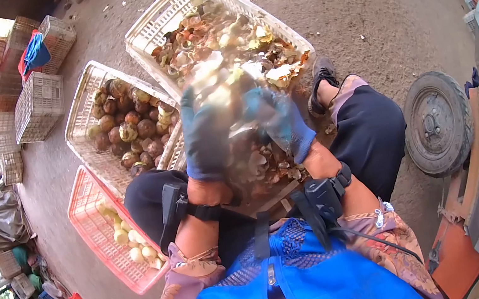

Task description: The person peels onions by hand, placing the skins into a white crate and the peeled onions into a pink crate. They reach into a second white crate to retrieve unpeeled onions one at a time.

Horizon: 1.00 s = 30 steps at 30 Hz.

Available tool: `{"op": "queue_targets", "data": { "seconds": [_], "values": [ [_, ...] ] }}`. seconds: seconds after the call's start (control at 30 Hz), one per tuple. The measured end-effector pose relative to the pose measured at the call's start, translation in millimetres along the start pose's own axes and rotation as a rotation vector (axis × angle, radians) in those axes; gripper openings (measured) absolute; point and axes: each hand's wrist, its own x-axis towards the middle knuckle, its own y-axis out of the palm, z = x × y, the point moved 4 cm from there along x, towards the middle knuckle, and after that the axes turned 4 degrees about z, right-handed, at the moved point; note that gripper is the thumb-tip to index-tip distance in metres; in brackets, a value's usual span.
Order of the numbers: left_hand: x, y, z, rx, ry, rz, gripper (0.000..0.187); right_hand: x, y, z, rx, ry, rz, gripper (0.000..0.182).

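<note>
My left hand (205, 135), in a grey-blue work glove, is over the near part of a long white plastic crate (140, 39) filled with peelings. My right hand (281, 121), gloved alike, is just across from it. Motion smears both hands' fingers, so I cannot make out their grip. Pale, blurred bits show between and above the hands, over the heap of brown, cream and yellowish peelings (195, 45). At the left, another white crate (81, 104) holds several round brown pieces (132, 120) with greenish patches. Smooth, pale round pieces (133, 238) lie in a pink crate (89, 208).
My knees flank the peelings crate. A wheel (438, 123) stands at the right beside an orange panel (457, 258). Stacked crates (39, 104) are at the upper left, with a grey plastic cover (6, 216) below them. The ground (356, 13) is bare dirt or concrete with scattered scraps.
</note>
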Motion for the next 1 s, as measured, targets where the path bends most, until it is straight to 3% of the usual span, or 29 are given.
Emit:
{"op": "queue_targets", "data": {
  "seconds": [0.03,0.07,0.17,0.2,0.23,0.3,0.33,0.4,0.43,0.5,0.57,0.73,0.8,0.9,1.0],
  "values": [
    [2,-1,-7,-0.144,-0.079,-0.016,0.052,0,2,18,0.171,-0.145,-0.012,0.026],
    [4,-1,-15,-0.288,-0.157,-0.033,0.053,-3,7,27,0.306,0.035,-0.028,0.033],
    [12,1,-34,-0.725,-0.392,-0.081,0.055,-4,-4,44,0.434,0.092,-0.101,0.033],
    [13,1,-37,-0.864,-0.418,-0.089,0.055,9,-1,43,0.38,-0.132,-0.169,0.038],
    [12,0,-36,-0.865,-0.419,-0.088,0.055,7,-7,38,0.379,-0.13,-0.171,0.038],
    [10,-5,-36,-0.595,-0.336,-0.033,0.052,6,-11,39,0.143,-0.027,0.153,0.039],
    [11,-6,-39,-0.511,-0.33,-0.097,0.049,5,-7,34,0.145,-0.029,0.158,0.039],
    [7,-5,-23,-0.48,-0.33,-0.11,0.048,-2,-9,26,-0.153,-0.153,-0.173,0.026],
    [4,-4,-16,-0.452,-0.331,-0.121,0.047,-4,-14,37,-0.154,-0.154,-0.17,0.026],
    [1,-4,-14,-0.278,-0.317,-0.158,0.046,-8,-21,54,-0.315,0.04,0.03,0.027],
    [2,-6,-21,0.05,-0.232,-0.167,0.05,-9,-18,53,-0.288,0.033,0.036,0.02],
    [1,2,-33,0.167,-0.03,-0.176,0.048,-8,-19,45,-0.366,0.072,0.142,0.016],
    [1,3,-40,0.369,0.253,-0.099,0.046,-6,-19,35,-0.325,0.128,0.227,0.016],
    [2,5,-54,0.564,0.333,-0.032,0.045,0,-19,25,-0.276,0.116,0.396,0.017],
    [-4,8,-35,0.406,0.238,-0.072,0.044,-1,-23,33,-0.367,0.093,0.374,0.019]
  ]
}}
